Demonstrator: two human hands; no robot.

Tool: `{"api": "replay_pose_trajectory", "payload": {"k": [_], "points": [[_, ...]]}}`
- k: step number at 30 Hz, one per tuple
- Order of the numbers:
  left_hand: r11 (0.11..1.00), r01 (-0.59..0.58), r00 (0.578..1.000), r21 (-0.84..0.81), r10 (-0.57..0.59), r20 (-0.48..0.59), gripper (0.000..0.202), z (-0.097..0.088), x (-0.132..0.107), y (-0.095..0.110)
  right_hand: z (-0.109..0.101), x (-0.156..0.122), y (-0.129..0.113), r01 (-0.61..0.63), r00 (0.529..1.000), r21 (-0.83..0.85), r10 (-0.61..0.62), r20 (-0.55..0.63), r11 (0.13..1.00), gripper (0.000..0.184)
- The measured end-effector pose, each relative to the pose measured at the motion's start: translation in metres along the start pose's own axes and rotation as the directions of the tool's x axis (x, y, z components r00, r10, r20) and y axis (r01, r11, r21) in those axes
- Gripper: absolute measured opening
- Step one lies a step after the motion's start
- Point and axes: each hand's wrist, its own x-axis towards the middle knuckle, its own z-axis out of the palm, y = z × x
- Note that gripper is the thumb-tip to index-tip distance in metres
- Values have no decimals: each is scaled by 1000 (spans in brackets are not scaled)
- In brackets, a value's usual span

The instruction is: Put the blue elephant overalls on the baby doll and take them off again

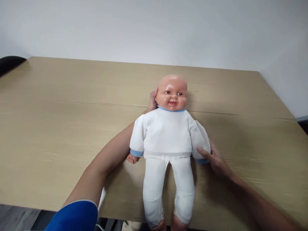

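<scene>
A baby doll [168, 134] lies face up in the middle of the view, its feet toward me near the table's front edge. It wears a white fleecy top with blue trim and white trousers. My left hand [152, 100] supports the head from behind, at the doll's neck and ear; most of its fingers are hidden there. With the thumb on top, my right hand [215, 158] grips the doll's white sleeve [200, 138] near the blue cuff. The doll's hand on that side does not show.
The doll is over a wide light wooden table [72, 138] with a thin seam running across it. A pale wall [144, 29] stands behind the far edge. A black chair back [12, 62] shows at the far left, and a dark object [303, 124] at the right.
</scene>
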Motion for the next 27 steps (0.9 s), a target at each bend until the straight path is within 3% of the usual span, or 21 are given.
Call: {"api": "replay_pose_trajectory", "payload": {"k": [1, 3, 5, 9, 12, 19, 27], "points": [[982, -126, 991, -144, 116, -71, 113, 1, 4, 2, 0, 1, 2, 24, 999, -34, -25, -31, 999, 93], [837, -375, 924, -399, 299, -240, 96, 1, 10, 4, 1, 2, 7, 85, 992, -132, -97, -82, 988, 98], [721, -450, 892, -527, 342, -294, 67, -3, 13, 5, 1, 2, 11, 109, 982, -237, -141, -126, 965, 99], [763, -299, 951, -573, 291, -108, 74, -21, 8, 7, 1, -3, 18, 121, 964, -413, -206, -167, 903, 97], [824, -252, 960, -507, 280, -22, 78, -30, 2, 16, 2, -6, 20, 180, 945, -534, -297, -139, 826, 92], [886, -209, 964, -415, 258, 65, 82, -36, -3, 28, 1, -8, 25, 296, 891, -675, -450, -59, 676, 92], [893, -198, 963, -404, 255, 90, 84, -34, -3, 29, -1, -7, 28, 326, 868, -717, -496, -32, 617, 91]]}}
